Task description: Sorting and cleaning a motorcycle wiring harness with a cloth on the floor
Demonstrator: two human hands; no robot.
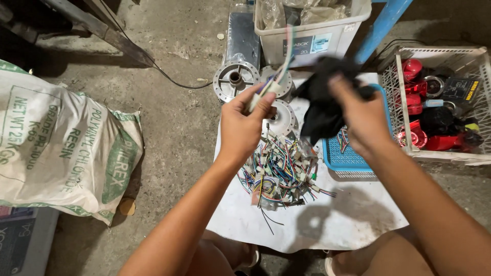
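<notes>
My left hand (pixel 244 122) is raised over a white sheet (pixel 348 214) and pinches a small white connector with coloured wires (pixel 273 82) that trail upward. My right hand (pixel 360 115) grips a crumpled black cloth (pixel 322 102) just to the right of the connector. Below both hands, a tangled pile of coloured wires with white plugs (pixel 281 171) lies on the sheet.
Round metal hubs (pixel 235 77) rest at the sheet's far edge. A blue basket (pixel 345 156) sits right of the pile, beside a white crate (pixel 440 99) of red and black parts. A clear bin (pixel 312 23) stands behind. A printed white sack (pixel 56 143) lies left on concrete.
</notes>
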